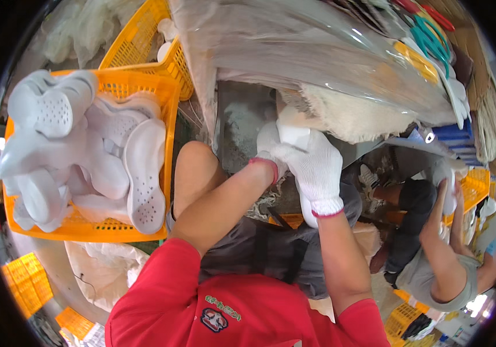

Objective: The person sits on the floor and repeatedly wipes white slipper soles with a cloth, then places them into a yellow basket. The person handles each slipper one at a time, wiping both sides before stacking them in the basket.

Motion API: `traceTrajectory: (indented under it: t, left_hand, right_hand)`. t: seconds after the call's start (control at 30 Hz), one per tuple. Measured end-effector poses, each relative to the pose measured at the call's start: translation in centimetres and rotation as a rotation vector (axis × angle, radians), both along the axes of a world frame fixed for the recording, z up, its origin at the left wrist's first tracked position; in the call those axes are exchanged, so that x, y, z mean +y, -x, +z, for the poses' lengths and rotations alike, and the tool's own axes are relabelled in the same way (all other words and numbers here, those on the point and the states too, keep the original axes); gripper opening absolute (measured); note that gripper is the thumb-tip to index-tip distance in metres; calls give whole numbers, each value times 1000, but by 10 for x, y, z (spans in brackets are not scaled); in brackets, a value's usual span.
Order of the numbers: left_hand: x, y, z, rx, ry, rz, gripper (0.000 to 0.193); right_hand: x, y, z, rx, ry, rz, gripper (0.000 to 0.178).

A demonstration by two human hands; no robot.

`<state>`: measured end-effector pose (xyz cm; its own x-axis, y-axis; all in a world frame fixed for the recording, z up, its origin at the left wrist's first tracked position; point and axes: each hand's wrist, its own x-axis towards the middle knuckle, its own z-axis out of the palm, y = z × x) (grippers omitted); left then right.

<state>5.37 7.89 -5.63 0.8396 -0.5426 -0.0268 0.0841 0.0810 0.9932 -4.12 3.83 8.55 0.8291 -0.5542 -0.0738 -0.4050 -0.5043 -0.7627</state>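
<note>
Both my hands wear white knitted gloves with red cuffs and come together in the middle. Between them they grip a white insole (295, 137). Its flat upper end shows past my fingers, and a further white part (307, 209) shows beneath my right wrist. My left hand (268, 143) closes on its left side, partly hidden by my right hand (319, 165), which wraps over it from the right. Just beyond the insole hangs a pale, frayed fabric edge (352, 113), over a dusty grey metal recess (242, 110).
At left, an orange crate (170, 173) is heaped with white perforated insoles (145, 179). Another yellow crate (138, 43) stands behind it. Clear plastic sheeting (294, 40) covers the structure ahead. Teal-handled scissors (431, 40) lie at upper right. A co-worker (444, 266) sits at right, holding a white piece.
</note>
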Motion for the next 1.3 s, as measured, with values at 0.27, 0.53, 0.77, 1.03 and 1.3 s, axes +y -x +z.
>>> traceTrajectory:
  t: [0.27, 0.53, 0.77, 1.03, 1.3]
  left_hand:
    - [2, -1, 34, 326, 349, -9, 30]
    - [-7, -10, -63, 364, 17, -69, 35]
    - [9, -13, -32, -101, -343, 48, 45]
    - [-11, -25, -38, -34, -348, -118, 51]
    - [9, 2, -19, 122, -194, -6, 52]
  right_hand:
    - [-13, 11, 13, 2, -495, 93, 61]
    - [25, 70, 31, 217, 565, 484, 62]
    - [25, 25, 45, 286, 467, 524, 22]
    - [-3, 46, 21, 38, -249, 57, 25]
    - [22, 60, 40, -10, 242, 318, 31]
